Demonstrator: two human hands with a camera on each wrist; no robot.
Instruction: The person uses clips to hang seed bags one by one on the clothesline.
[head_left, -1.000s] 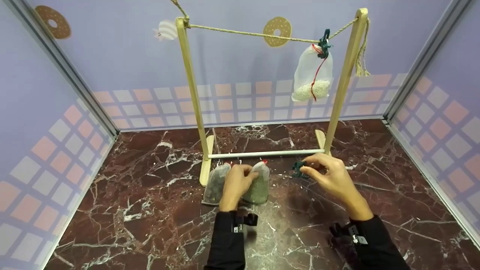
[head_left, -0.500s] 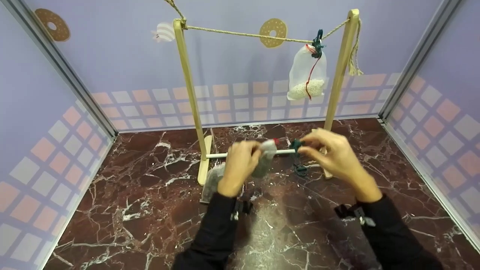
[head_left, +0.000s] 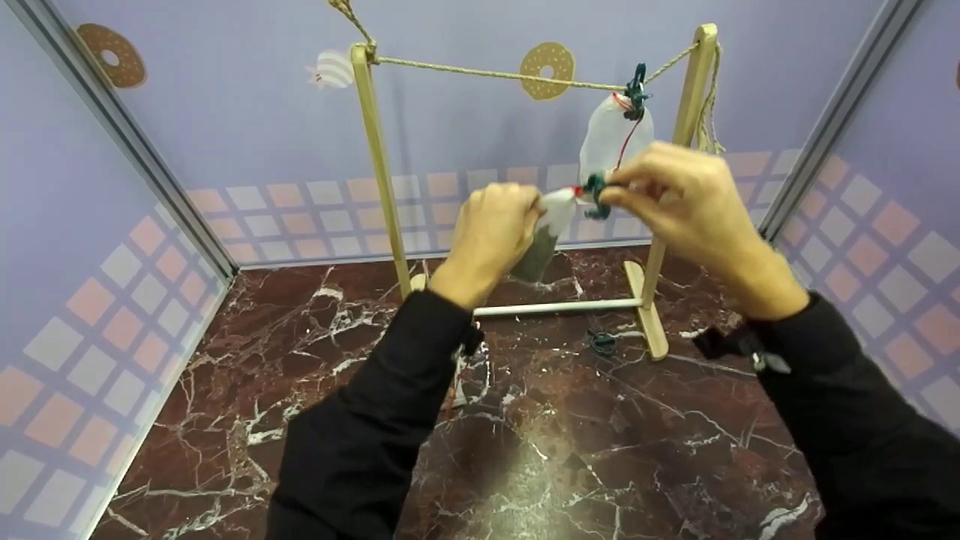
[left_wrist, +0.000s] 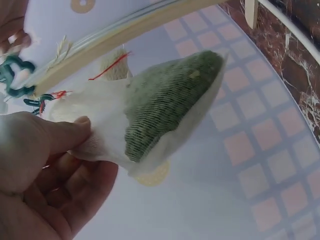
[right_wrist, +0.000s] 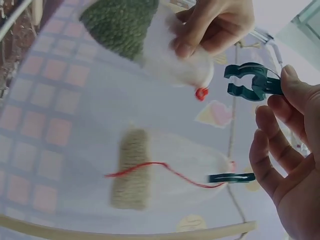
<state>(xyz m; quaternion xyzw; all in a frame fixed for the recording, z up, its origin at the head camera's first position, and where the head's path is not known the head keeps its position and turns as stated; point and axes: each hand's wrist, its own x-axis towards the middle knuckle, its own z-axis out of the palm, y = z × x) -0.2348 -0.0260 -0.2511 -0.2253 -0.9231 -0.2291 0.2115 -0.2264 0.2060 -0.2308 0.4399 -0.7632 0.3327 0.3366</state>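
In the head view my left hand (head_left: 495,236) pinches a white mesh drawstring bag (head_left: 534,259) near its neck, lifted off the table. Green grains, like dried beans, fill the bag's lower end (left_wrist: 170,100), and a red tie (right_wrist: 201,94) marks its top. My right hand (head_left: 690,206) pinches a dark green spring clip (right_wrist: 255,82) between thumb and finger. The clip's prongs stand apart, pointing toward the red tie with nothing between them. Behind it, a bag of pale grains (right_wrist: 132,170) with a red cord hangs from the rope (head_left: 487,73) by another green clip (head_left: 637,94).
A wooden frame (head_left: 382,165) with a white crossbar (head_left: 559,307) carries the rope. One more green clip (head_left: 601,343) lies on the marbled table (head_left: 600,427) near the frame's right foot (head_left: 651,330). Patterned panels (head_left: 127,262) enclose the back and sides.
My left hand has lifted the bag of green grains off the table toward the rope. My right hand has raised its clip alongside. The darker bag on the table is now covered by my left arm.
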